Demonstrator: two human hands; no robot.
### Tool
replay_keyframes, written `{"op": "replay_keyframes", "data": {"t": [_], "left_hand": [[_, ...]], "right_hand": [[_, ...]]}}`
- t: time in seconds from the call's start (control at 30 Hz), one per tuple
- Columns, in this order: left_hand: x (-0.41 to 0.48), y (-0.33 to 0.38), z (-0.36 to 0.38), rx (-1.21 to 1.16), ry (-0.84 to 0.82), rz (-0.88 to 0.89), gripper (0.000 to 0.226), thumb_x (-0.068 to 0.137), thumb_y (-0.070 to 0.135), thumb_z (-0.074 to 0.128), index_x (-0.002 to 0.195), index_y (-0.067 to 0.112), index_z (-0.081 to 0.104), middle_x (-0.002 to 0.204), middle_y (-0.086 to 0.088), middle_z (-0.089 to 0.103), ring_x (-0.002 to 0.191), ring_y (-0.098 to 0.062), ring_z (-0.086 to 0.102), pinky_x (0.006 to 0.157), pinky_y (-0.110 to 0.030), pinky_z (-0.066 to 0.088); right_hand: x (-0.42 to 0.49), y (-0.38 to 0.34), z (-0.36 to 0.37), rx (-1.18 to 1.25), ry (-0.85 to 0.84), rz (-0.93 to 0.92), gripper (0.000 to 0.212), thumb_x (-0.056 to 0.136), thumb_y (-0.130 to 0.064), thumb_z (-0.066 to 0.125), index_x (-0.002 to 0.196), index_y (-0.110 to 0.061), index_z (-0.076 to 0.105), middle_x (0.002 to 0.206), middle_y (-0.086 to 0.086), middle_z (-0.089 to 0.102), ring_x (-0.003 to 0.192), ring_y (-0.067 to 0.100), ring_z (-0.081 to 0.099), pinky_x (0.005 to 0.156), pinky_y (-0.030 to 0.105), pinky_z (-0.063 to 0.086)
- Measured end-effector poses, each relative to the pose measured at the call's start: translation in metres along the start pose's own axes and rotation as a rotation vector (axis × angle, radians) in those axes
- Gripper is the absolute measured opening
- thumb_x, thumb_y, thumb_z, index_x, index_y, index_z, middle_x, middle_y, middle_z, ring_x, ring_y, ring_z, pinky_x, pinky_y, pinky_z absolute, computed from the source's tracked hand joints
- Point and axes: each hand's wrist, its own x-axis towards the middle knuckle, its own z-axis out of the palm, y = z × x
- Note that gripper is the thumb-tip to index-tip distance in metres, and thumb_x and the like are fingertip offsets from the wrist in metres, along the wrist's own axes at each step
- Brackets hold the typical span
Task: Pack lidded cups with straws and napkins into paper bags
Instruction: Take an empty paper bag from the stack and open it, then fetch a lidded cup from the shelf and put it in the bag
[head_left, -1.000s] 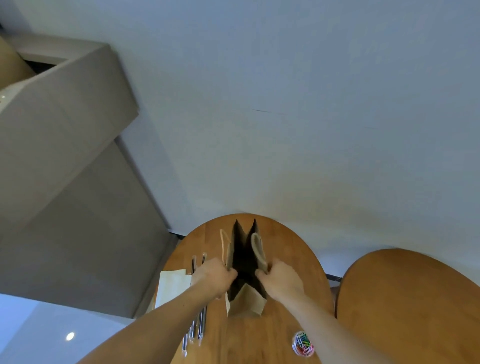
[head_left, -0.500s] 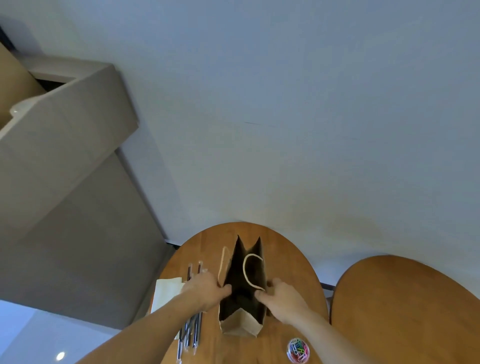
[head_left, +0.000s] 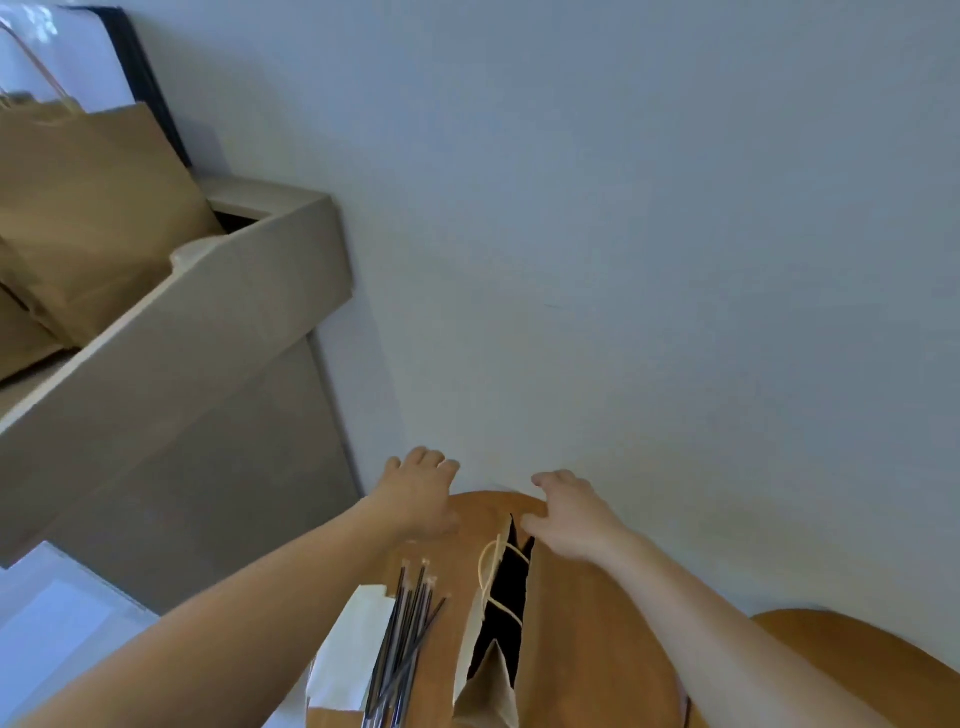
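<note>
Paper bag (head_left: 484, 678) stands near left hand (head_left: 418, 496), right hand (head_left: 571, 517): both loose, empty.

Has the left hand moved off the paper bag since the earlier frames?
Yes. The left hand has let go of the paper bag and gone forward, now open over the far edge of the wooden table.

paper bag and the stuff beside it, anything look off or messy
Nothing spilled or damaged. The paper bag stands open on the table, but a cord handle droops into its mouth. The straws beside it lie loosely fanned, overlapping the napkins.
</note>
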Motion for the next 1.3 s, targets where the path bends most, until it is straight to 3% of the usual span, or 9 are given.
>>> {"op": "replay_keyframes", "data": {"t": [0.33, 0.63, 0.73, 0.83, 0.9, 0.97, 1.07, 1.17, 1.3], "left_hand": [[-0.028, -0.124, -0.190, 0.010, 0.413, -0.143, 0.071, 0.087, 0.049, 0.057, 0.149, 0.021, 0.033, 0.154, -0.005, 0.034, 0.144, -0.026, 0.026, 0.114, -0.046, 0.029], [-0.086, -0.295, -0.246, -0.078, 0.506, -0.279, 0.061, 0.083, 0.045, 0.060, 0.139, 0.025, 0.044, 0.144, -0.004, 0.043, 0.134, -0.027, 0.036, 0.102, -0.043, 0.041], [-0.090, -0.331, -0.237, -0.123, 0.485, -0.251, 0.071, 0.084, 0.046, 0.062, 0.147, 0.027, 0.035, 0.150, -0.002, 0.039, 0.139, -0.025, 0.032, 0.104, -0.040, 0.039], [-0.087, -0.349, -0.229, -0.138, 0.469, -0.156, 0.068, 0.081, 0.048, 0.060, 0.143, 0.028, 0.039, 0.145, -0.001, 0.043, 0.135, -0.024, 0.035, 0.101, -0.038, 0.040], [-0.085, -0.356, -0.225, -0.172, 0.459, -0.113, 0.066, 0.078, 0.052, 0.058, 0.138, 0.030, 0.042, 0.140, 0.001, 0.046, 0.133, -0.023, 0.037, 0.101, -0.039, 0.042], [-0.083, -0.360, -0.221, -0.194, 0.448, -0.083, 0.068, 0.076, 0.056, 0.058, 0.138, 0.030, 0.043, 0.140, 0.001, 0.046, 0.133, -0.023, 0.038, 0.102, -0.041, 0.043], [-0.079, -0.367, -0.215, -0.219, 0.453, -0.062, 0.071, 0.080, 0.052, 0.061, 0.144, 0.030, 0.039, 0.144, 0.002, 0.044, 0.135, -0.022, 0.035, 0.105, -0.039, 0.041], [-0.076, -0.371, -0.213, -0.231, 0.474, -0.038, 0.070, 0.082, 0.049, 0.061, 0.145, 0.030, 0.038, 0.144, 0.002, 0.044, 0.135, -0.022, 0.036, 0.106, -0.038, 0.040], [-0.078, -0.373, -0.217, -0.237, 0.511, -0.022, 0.068, 0.084, 0.045, 0.061, 0.146, 0.028, 0.038, 0.146, 0.002, 0.044, 0.135, -0.021, 0.036, 0.106, -0.037, 0.040]], "right_hand": [[0.049, -0.189, -0.120, -0.128, 0.289, -0.329, 0.065, 0.094, -0.043, 0.055, 0.150, -0.016, 0.035, 0.154, 0.005, 0.034, 0.140, 0.024, 0.033, 0.110, 0.039, 0.033], [0.104, -0.386, -0.145, -0.159, 0.339, -0.566, 0.060, 0.091, -0.041, 0.062, 0.143, -0.015, 0.046, 0.146, 0.007, 0.046, 0.132, 0.023, 0.045, 0.106, 0.034, 0.037], [0.136, -0.434, -0.139, -0.210, 0.284, -0.534, 0.060, 0.085, -0.045, 0.066, 0.137, -0.016, 0.052, 0.138, 0.005, 0.054, 0.120, 0.022, 0.055, 0.093, 0.035, 0.046], [0.168, -0.462, -0.129, -0.311, 0.174, -0.446, 0.050, 0.078, -0.047, 0.074, 0.118, -0.020, 0.060, 0.116, 0.003, 0.066, 0.089, 0.016, 0.064, 0.069, 0.029, 0.048], [0.186, -0.471, -0.122, -0.377, 0.097, -0.371, 0.057, 0.068, -0.052, 0.079, 0.113, -0.024, 0.058, 0.104, -0.002, 0.066, 0.076, 0.010, 0.064, 0.059, 0.027, 0.049], [0.198, -0.478, -0.119, -0.432, 0.033, -0.318, 0.080, 0.054, -0.059, 0.081, 0.121, -0.025, 0.054, 0.104, -0.006, 0.063, 0.081, 0.012, 0.064, 0.067, 0.031, 0.055], [0.213, -0.484, -0.114, -0.476, -0.037, -0.264, 0.114, 0.036, -0.068, 0.075, 0.137, -0.027, 0.041, 0.123, -0.004, 0.057, 0.099, 0.018, 0.059, 0.084, 0.038, 0.054], [0.222, -0.485, -0.108, -0.490, -0.050, -0.243, 0.120, 0.037, -0.069, 0.076, 0.143, -0.032, 0.034, 0.133, 0.000, 0.051, 0.111, 0.023, 0.054, 0.089, 0.040, 0.051], [0.223, -0.480, -0.105, -0.393, 0.100, -0.301, 0.118, 0.034, -0.073, 0.069, 0.140, -0.035, 0.036, 0.133, 0.001, 0.051, 0.115, 0.025, 0.052, 0.089, 0.040, 0.050]]}}
